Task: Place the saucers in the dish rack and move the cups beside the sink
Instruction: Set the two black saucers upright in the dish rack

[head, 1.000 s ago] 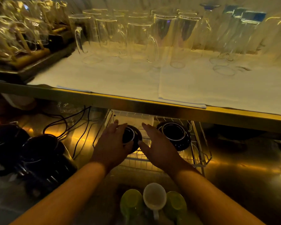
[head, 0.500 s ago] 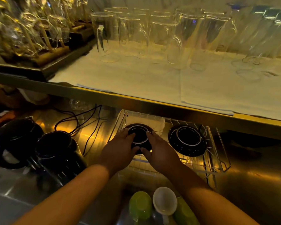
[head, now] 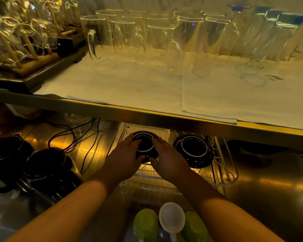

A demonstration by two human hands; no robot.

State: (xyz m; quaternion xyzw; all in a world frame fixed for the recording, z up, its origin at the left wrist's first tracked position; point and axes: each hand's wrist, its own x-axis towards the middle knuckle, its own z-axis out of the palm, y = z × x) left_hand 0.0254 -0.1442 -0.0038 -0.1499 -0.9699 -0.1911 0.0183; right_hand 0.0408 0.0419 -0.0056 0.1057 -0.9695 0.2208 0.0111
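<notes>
Both hands, left hand and right hand, clasp a black saucer in the dish rack; another saucer sits right. Three cups wait near, likely unmoved.

Glossy dark saucers in a wire-metal dish rack on brushed steel counter (matt cloth above).

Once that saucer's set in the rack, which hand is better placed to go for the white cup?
Probably right. The white cup sits nearest the right forearm, below the right hand. Both hands hold the black saucer in the rack; the left hand would have to cross over.
</notes>
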